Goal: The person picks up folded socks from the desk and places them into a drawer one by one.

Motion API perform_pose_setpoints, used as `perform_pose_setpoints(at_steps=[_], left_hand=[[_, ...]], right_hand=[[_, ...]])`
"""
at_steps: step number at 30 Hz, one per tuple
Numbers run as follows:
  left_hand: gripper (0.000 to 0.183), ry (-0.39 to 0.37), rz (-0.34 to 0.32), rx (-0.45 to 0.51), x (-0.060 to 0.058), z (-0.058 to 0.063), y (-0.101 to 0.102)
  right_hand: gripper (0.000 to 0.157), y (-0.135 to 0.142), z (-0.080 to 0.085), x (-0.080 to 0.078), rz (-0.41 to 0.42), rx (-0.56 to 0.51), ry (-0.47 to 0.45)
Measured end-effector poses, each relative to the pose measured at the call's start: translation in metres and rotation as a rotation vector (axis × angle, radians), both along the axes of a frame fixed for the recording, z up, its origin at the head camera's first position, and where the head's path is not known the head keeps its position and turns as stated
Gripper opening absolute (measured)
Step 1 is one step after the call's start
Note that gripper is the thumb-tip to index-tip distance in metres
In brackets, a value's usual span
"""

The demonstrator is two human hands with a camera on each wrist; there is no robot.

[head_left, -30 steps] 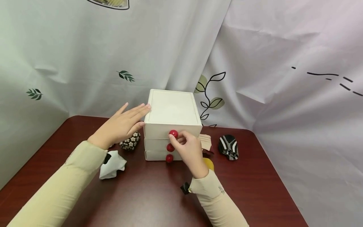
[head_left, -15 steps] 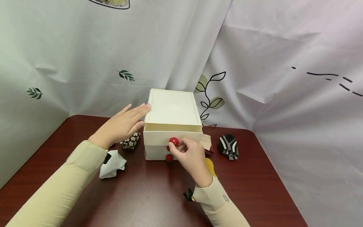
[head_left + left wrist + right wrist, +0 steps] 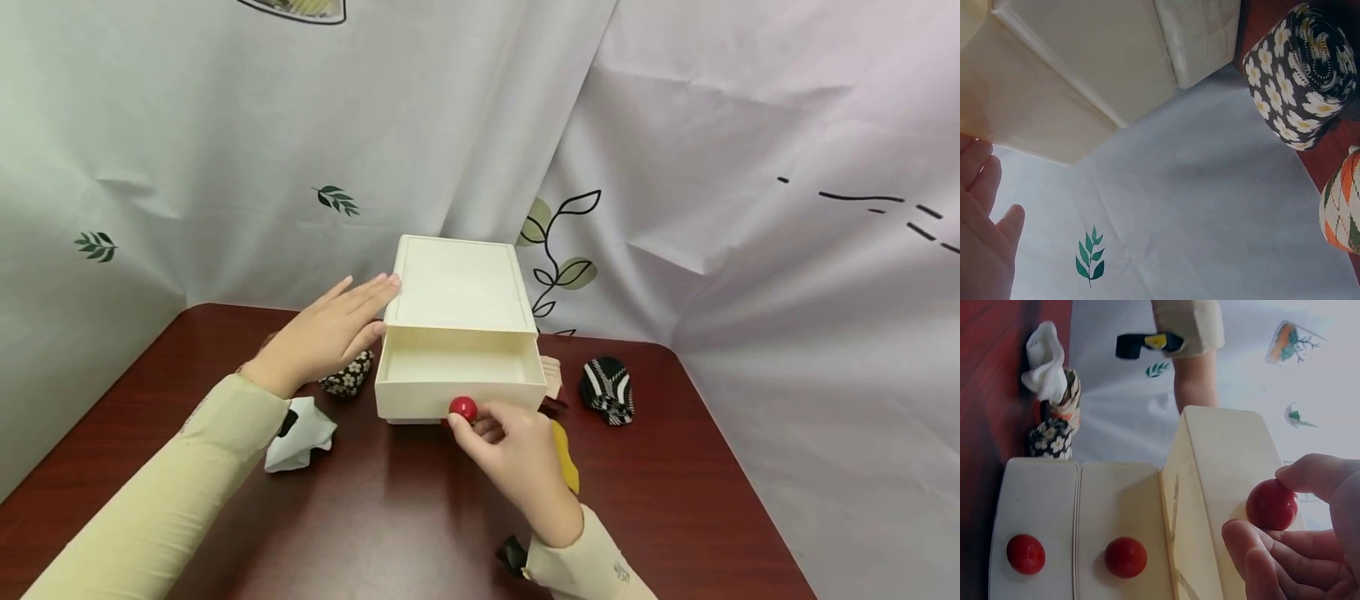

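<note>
A small white drawer unit [image 3: 461,283] stands on the table, its top drawer [image 3: 412,401] pulled out and bare inside where I can see. My right hand [image 3: 517,454] pinches that drawer's round red knob [image 3: 463,408] between thumb and fingers. In the right wrist view, two lower drawers stay closed, each with a red knob [image 3: 1125,557]. My left hand [image 3: 322,333] lies with straight fingers against the unit's upper left edge. Behind the left hand sits a rolled black floral sock [image 3: 1279,81], and nearer me lies a crumpled white cloth piece [image 3: 302,435], perhaps a sock.
Right of the unit are a black-and-white striped rolled sock [image 3: 607,390], a beige ribbed cloth item [image 3: 551,377] and a partly hidden yellow item [image 3: 564,457]. An orange-patterned roll [image 3: 1342,203] is left of the unit. A pale curtain [image 3: 300,125] hangs behind the table.
My right hand has drawn the top drawer outward toward me, from closed to well extended. The left hand has stayed against the unit's edge.
</note>
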State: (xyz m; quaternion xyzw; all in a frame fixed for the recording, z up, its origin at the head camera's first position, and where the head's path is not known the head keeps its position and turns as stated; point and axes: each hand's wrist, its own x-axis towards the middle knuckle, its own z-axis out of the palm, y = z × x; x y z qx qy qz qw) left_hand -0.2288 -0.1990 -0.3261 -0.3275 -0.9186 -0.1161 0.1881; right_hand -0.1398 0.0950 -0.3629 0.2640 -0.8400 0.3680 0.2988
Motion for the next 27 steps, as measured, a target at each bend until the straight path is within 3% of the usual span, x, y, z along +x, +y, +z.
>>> perform_pose_setpoints(at_steps=[5,12,22,27], left_hand=[[0.057,0.040,-0.002,-0.009,-0.002,-0.002,0.000],[0.058,0.064,0.001,-0.029,-0.003,-0.002,0.001],[0.057,0.038,0.003,-0.006,-0.005,-0.003,0.000],[0.057,0.018,0.005,0.009,-0.004,-0.004,0.001]], right_hand=[[0.023,0.005,-0.003,0.013,0.052,0.002,0.074],[0.026,0.010,-0.010,0.031,0.111,0.007,0.070],[0.023,0.011,-0.013,0.036,0.144,-0.008,0.119],[0.023,0.014,-0.014,0.039,0.155,-0.020,0.047]])
